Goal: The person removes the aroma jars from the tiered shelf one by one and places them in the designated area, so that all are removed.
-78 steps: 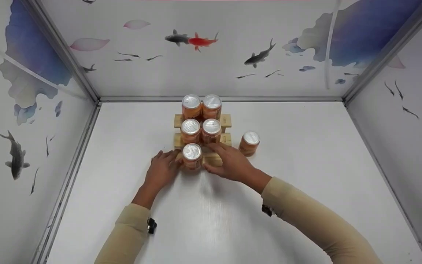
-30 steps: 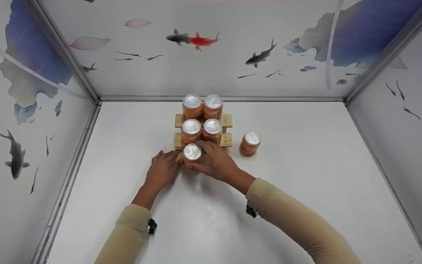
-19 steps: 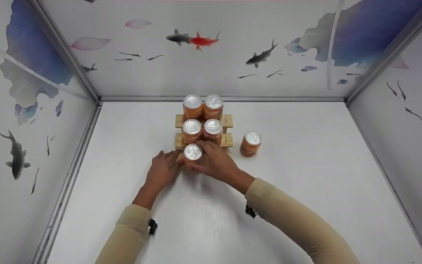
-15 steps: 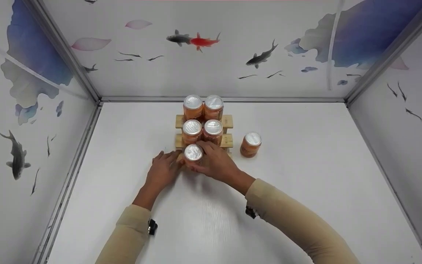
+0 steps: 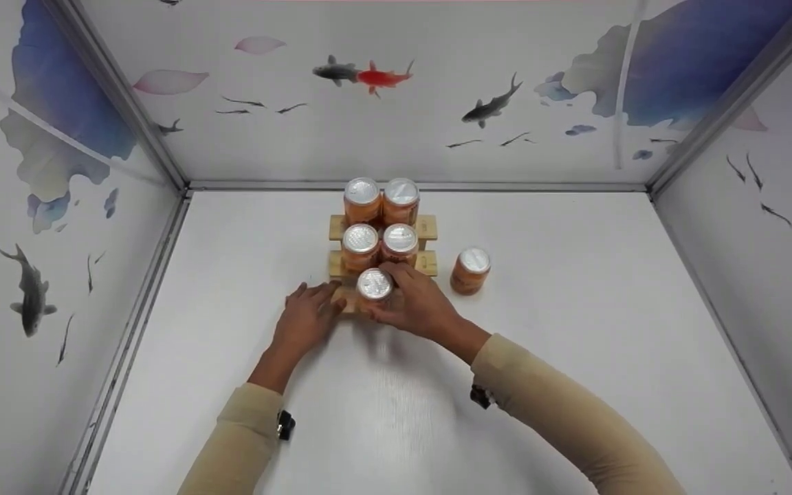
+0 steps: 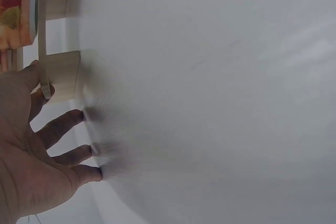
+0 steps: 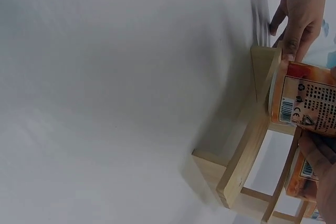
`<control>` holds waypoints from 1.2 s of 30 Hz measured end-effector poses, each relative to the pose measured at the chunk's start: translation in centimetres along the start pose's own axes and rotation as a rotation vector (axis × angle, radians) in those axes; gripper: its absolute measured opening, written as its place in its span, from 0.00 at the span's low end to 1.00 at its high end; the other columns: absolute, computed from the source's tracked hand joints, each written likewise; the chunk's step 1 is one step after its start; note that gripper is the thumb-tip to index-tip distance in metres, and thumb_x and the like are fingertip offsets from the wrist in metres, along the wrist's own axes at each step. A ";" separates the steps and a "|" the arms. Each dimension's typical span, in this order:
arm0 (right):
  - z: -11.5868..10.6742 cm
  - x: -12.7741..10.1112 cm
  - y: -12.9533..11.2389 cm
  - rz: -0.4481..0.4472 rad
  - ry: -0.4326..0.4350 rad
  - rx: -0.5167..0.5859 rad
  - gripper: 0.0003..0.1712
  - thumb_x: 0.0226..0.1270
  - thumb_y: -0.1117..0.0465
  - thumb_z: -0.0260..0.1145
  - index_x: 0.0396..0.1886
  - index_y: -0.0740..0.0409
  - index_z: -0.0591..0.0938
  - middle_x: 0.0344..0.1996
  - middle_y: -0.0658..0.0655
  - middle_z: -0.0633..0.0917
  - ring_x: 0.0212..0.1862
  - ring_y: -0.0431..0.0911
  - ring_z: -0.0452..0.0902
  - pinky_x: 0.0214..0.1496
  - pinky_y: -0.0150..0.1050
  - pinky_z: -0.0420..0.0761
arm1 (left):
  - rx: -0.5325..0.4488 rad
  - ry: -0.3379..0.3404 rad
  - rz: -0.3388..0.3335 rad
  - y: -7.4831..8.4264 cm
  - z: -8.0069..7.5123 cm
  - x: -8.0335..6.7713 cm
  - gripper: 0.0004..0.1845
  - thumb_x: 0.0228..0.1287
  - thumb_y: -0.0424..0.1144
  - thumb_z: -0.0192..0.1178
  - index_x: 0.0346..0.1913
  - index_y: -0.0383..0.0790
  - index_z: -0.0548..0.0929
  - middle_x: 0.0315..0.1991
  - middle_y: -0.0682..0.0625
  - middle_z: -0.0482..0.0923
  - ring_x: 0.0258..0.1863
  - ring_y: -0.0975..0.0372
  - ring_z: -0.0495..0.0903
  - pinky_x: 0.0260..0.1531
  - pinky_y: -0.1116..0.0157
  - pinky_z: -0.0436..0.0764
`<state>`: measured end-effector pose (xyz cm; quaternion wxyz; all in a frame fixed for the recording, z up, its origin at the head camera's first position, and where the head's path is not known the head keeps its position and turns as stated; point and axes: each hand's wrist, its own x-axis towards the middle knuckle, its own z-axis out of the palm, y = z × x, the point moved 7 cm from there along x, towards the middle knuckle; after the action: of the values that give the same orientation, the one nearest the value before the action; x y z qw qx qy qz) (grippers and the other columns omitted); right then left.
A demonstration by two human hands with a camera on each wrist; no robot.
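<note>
A small orange can [image 5: 375,283] with a silver lid is upright at the lowest step of a stepped wooden rack [image 5: 427,228]. My right hand [image 5: 423,302] grips it from the right side, fingers behind and thumb in front. In the right wrist view, the base of this can [image 7: 310,98] is right at the front slat, and its printed label shows a barcode. My left hand [image 5: 306,316] holds the left end of the front slat. In the left wrist view, the left hand [image 6: 31,145] pinches the slat between thumb and forefinger, other fingertips down on the table.
Two cans [image 5: 361,238] stand on the middle step and two more cans [image 5: 362,192] on the back step. Another can [image 5: 470,271] stands upright on the white table [image 5: 396,426], right of the rack. Printed panels [image 5: 396,137] wall the table on three sides.
My right hand came leftward onto the front can and closed round it. Since then both have shifted right along the lowest step, baring the slat's left part. The left hand has stayed put.
</note>
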<state>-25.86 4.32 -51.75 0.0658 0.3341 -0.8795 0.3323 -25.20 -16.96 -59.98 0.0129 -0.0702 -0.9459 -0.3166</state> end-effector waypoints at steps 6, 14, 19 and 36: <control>-1.2 -0.8 0.2 -0.025 0.005 0.029 0.43 0.65 0.51 0.86 0.72 0.64 0.77 0.61 0.64 0.87 0.58 0.56 0.91 0.59 0.53 0.91 | 0.013 -0.023 -0.036 -0.1 0.0 0.1 0.27 0.86 0.54 0.58 0.76 0.43 0.81 0.74 0.35 0.81 0.80 0.27 0.68 0.79 0.27 0.65; -2.7 -2.4 1.3 -0.002 0.009 0.012 0.43 0.63 0.51 0.87 0.71 0.62 0.78 0.59 0.60 0.88 0.57 0.52 0.91 0.59 0.49 0.92 | 0.015 -0.067 -0.079 -0.3 0.2 0.1 0.29 0.86 0.56 0.57 0.78 0.46 0.80 0.76 0.36 0.79 0.82 0.28 0.65 0.80 0.27 0.62; -3.9 -3.5 2.2 0.035 0.002 0.016 0.45 0.62 0.51 0.88 0.73 0.61 0.78 0.59 0.60 0.88 0.58 0.53 0.91 0.59 0.51 0.92 | 0.014 -0.068 -0.068 -0.2 0.2 0.1 0.29 0.86 0.56 0.58 0.78 0.45 0.80 0.76 0.36 0.79 0.82 0.28 0.66 0.81 0.28 0.62; -7.5 -6.8 5.8 0.110 0.054 -0.003 0.47 0.59 0.53 0.90 0.73 0.64 0.78 0.61 0.63 0.87 0.56 0.55 0.91 0.57 0.53 0.92 | -0.007 -0.065 -0.058 -0.1 0.0 0.1 0.29 0.86 0.56 0.58 0.78 0.45 0.80 0.76 0.35 0.79 0.82 0.27 0.65 0.79 0.25 0.63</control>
<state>-25.12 15.99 -51.41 0.0716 0.2761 -0.8950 0.3430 -25.27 -17.03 -60.06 -0.0273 -0.0534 -0.9463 -0.3176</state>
